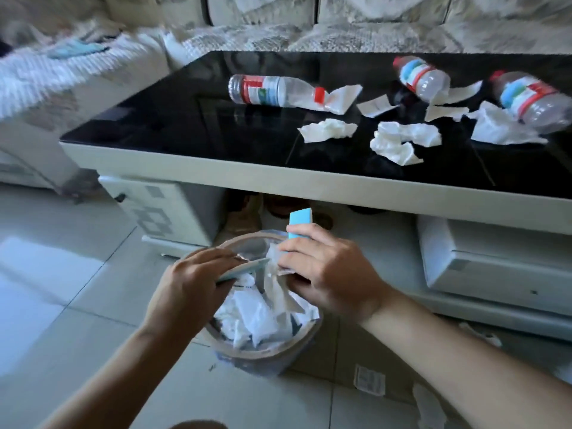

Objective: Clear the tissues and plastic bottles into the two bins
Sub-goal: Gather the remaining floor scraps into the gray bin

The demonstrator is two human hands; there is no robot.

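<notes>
Both hands work right over the bin (pixel 263 351), so whatever drops lands inside. Fingers of the right hand (pixel 328 274) are curled round a blue pack (pixel 298 226), its far end poking up past the knuckles, and they seem also to pinch a white tissue (pixel 274 274) that hangs down into the bin; motion blur makes that second hold hard to confirm. Just left of it, the left hand (pixel 192 274) pinches a flat, pale card-like piece (pixel 244 269) between thumb and fingers, tilted toward the bin mouth, probably to tip or scrape it in. Already the bin is heaped with crumpled tissues and stands on the tiled floor (pixel 77 274) at the near edge of the table (pixel 216 168). Only this one bin shows; a second cannot be seen. On the black glass top, well apart from the hands, three bottles lie on their sides: one (pixel 272 91) at centre with a red cap, one (pixel 421 77) further right, one (pixel 532 100) at the far right resting on tissue. Loose tissues (pixel 399 140) lie scattered among and near them, so much of the job looks undone. Each bottle wears a red, blue and green label, but no lettering can be read. A small printed tag (pixel 370 380) lies on the floor at the right, also illegible.
</notes>
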